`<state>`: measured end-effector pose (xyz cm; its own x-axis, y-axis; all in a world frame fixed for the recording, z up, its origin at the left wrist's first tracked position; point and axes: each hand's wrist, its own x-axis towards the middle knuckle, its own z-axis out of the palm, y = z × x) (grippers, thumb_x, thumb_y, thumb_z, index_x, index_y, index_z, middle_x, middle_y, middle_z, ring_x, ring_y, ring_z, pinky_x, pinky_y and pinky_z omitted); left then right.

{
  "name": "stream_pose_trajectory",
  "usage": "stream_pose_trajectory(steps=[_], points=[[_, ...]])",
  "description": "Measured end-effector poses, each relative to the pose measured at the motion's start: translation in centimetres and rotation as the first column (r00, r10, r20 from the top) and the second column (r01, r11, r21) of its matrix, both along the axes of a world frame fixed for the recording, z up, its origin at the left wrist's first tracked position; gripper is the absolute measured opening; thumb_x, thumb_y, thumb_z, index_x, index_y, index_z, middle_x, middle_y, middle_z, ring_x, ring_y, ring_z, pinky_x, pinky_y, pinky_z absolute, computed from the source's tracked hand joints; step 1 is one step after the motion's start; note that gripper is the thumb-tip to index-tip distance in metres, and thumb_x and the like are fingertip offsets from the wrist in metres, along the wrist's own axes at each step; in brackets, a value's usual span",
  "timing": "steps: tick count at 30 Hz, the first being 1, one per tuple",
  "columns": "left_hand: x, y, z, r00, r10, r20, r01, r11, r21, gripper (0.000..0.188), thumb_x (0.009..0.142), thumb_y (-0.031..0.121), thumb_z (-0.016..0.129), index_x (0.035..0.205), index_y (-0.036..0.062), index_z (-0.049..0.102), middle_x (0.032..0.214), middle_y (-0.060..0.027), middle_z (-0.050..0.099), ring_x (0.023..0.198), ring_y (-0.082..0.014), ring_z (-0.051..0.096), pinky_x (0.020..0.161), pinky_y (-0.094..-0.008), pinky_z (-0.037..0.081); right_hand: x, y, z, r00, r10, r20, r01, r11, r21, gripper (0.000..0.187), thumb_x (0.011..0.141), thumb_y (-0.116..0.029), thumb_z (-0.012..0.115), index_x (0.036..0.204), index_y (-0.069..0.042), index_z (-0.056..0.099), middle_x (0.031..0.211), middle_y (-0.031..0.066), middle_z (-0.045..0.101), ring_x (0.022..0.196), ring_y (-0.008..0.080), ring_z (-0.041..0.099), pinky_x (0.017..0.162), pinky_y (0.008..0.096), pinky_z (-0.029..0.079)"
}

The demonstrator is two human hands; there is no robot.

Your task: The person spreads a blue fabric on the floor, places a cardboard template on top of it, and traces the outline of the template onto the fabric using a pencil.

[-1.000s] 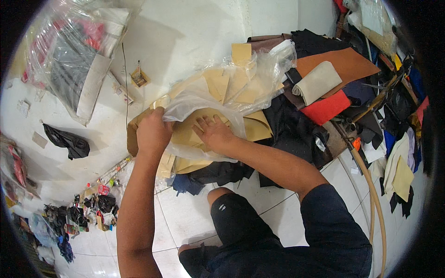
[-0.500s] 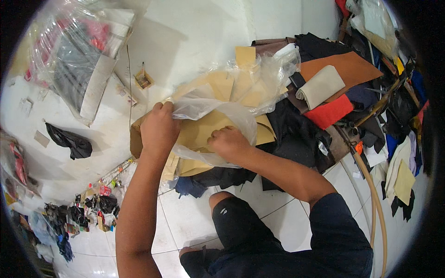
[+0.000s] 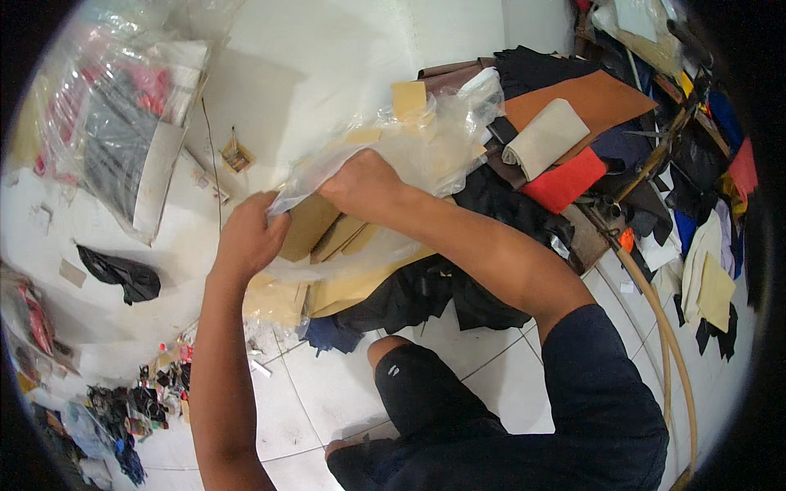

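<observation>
A large clear plastic bag point(image 3: 426, 147) lies on the white floor with tan leather pieces point(image 3: 344, 282) inside and under it. My left hand point(image 3: 250, 237) grips the bag's open edge at its left side and holds it up. My right hand point(image 3: 360, 180) reaches into the bag's mouth, its fingers hidden under the plastic among the tan pieces, so its grip cannot be made out. More tan sheets point(image 3: 409, 98) show through the plastic farther back.
Black, brown, red and beige leather scraps point(image 3: 565, 147) pile up at the right. A plastic bag of dark material point(image 3: 123, 131) lies far left, a black scrap point(image 3: 123, 274) below it. Small coloured offcuts point(image 3: 139, 401) litter the lower left. A curved pale tube point(image 3: 667, 335) runs along the right.
My right hand has moved from on top of the tan pieces into the bag's mouth. My left hand has lifted the bag's edge and shifted right; the view has shifted slightly.
</observation>
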<state>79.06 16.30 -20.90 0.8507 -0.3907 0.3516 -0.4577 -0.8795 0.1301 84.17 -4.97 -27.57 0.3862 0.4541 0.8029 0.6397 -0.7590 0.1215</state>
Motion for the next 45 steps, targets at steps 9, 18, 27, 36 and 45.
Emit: stream_pose_trajectory(steps=[9, 18, 27, 36, 45], points=[[0.8, 0.3, -1.9, 0.998, 0.054, 0.027, -0.056, 0.995, 0.079, 0.025, 0.086, 0.013, 0.069, 0.107, 0.0, 0.067, 0.099, -0.025, 0.07, 0.094, -0.0463, 0.067, 0.082, -0.052, 0.053, 0.6, 0.4, -0.1, 0.992, 0.12, -0.042, -0.122, 0.992, -0.039, 0.01, 0.08, -0.017, 0.064, 0.079, -0.009, 0.07, 0.078, 0.0148, 0.072, 0.073, 0.0336, 0.073, 0.064, 0.0461, 0.059], [0.0, 0.8, -3.5, 0.972, 0.157, 0.177, -0.168, 0.985, 0.05, 0.023, 0.083, 0.011, 0.069, 0.105, 0.0033, 0.064, 0.095, -0.0226, 0.069, 0.089, -0.0437, 0.068, 0.079, -0.0532, 0.055, -3.7, -0.7, -5.9, 0.959, 0.238, -0.153, -0.256, 0.96, -0.112, 0.019, 0.082, -0.015, 0.063, 0.097, -0.004, 0.069, 0.105, 0.0131, 0.066, 0.108, 0.0312, 0.064, 0.092, 0.0415, 0.051], [-1.4, -1.4, -5.5, 0.965, 0.169, 0.201, -0.191, 0.977, 0.093, 0.02, 0.085, 0.015, 0.069, 0.1, 0.0049, 0.061, 0.094, -0.0182, 0.067, 0.086, -0.0415, 0.07, 0.072, -0.0519, 0.058, -0.9, -0.8, -13.7, 0.898, -0.091, -0.431, -0.109, 0.902, -0.417, 0.019, 0.086, -0.021, 0.063, 0.094, -0.006, 0.072, 0.086, 0.0138, 0.074, 0.085, 0.032, 0.072, 0.083, 0.0441, 0.054], [-1.4, -0.5, -4.3, 0.964, 0.193, 0.186, -0.216, 0.969, 0.117, 0.025, 0.09, 0.021, 0.066, 0.11, 0.0068, 0.066, 0.102, -0.0181, 0.07, 0.091, -0.0407, 0.07, 0.077, -0.0509, 0.057, -1.3, -1.6, -2.8, 0.932, -0.027, -0.362, 0.028, 1.0, -0.003, 0.014, 0.085, -0.016, 0.064, 0.09, -0.008, 0.074, 0.086, 0.0183, 0.074, 0.083, 0.035, 0.074, 0.07, 0.0486, 0.059], [0.0, 1.5, -2.4, 0.983, 0.172, 0.059, -0.172, 0.985, -0.011, 0.035, 0.088, 0.026, 0.065, 0.112, 0.0006, 0.069, 0.1, -0.0261, 0.071, 0.094, -0.0452, 0.068, 0.082, -0.0524, 0.053, 0.9, 0.7, -0.8, 0.988, 0.02, -0.151, -0.015, 0.999, 0.031, 0.013, 0.083, -0.015, 0.064, 0.082, -0.008, 0.075, 0.082, 0.016, 0.075, 0.079, 0.0316, 0.076, 0.068, 0.0469, 0.06]])
